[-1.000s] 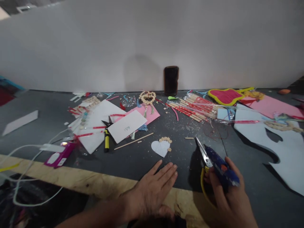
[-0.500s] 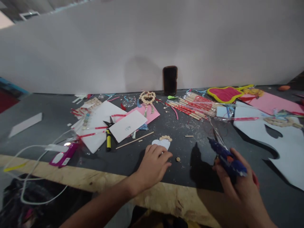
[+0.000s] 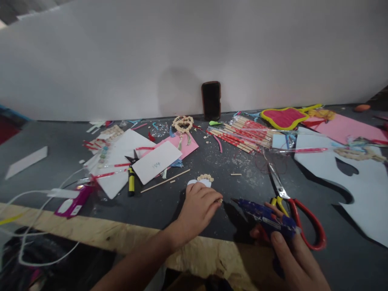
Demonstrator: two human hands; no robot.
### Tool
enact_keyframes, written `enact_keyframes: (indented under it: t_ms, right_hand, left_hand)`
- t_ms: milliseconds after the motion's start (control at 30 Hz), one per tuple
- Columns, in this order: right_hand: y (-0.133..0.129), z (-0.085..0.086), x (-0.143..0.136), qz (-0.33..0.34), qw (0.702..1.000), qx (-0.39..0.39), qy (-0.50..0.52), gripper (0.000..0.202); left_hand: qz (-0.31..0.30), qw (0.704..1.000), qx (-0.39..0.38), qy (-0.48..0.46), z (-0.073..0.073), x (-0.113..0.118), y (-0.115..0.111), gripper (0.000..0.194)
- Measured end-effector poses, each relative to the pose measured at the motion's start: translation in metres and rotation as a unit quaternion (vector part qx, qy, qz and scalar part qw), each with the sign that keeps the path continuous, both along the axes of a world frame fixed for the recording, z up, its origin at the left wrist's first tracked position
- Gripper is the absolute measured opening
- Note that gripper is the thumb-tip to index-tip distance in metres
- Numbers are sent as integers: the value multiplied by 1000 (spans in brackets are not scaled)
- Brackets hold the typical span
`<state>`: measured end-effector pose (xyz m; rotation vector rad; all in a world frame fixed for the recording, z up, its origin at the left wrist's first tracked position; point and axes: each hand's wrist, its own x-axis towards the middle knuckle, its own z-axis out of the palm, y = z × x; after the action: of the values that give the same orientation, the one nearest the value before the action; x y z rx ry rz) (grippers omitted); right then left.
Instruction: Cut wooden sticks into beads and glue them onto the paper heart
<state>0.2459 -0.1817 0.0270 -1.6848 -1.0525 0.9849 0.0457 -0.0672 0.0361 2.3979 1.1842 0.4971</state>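
My left hand pinches a small beige flower-shaped piece between thumb and fingertips. Just beyond its knuckles lies a white heart-shaped piece, partly covered by the hand, with a row of beige beads along its upper right edge. My right hand is wrapped round a blue glue gun, whose dark nozzle points left towards the pinched piece, a short gap away. Scissors with red and yellow handles lie on the dark table just beyond the right hand.
A phone leans on the grey wall. Wrapped sticks, a white cut-out board and a red-yellow shape lie right. At left are a numbered white card, yellow-black pliers and a purple device with white cables.
My left hand has picked the small flower-shaped piece up off the table. My right hand has brought the glue gun left and lower, uncovering the scissors. The view has shifted slightly.
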Motion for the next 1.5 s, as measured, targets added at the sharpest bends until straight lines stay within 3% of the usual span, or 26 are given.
enact_keyframes:
  t_ms: [200, 367, 733, 1067, 1500]
  right_hand:
    - [3, 3, -2, 50, 998, 30, -14, 46]
    - [8, 16, -13, 19, 999, 15, -45, 46]
    - [6, 15, -21, 12, 1000, -17, 4, 46]
    - [5, 11, -17, 49, 998, 19, -31, 46]
    - [3, 8, -19, 36, 999, 19, -18, 46]
  left_hand:
    - [65, 994, -51, -77, 3, -2, -1, 12]
    - [90, 990, -71, -80, 3, -5, -2, 10]
    - [96, 987, -91, -89, 9, -6, -1, 9]
    - [89, 986, -94, -104, 9, -8, -2, 8]
    - [107, 980, -111, -126, 9, -8, -3, 7]
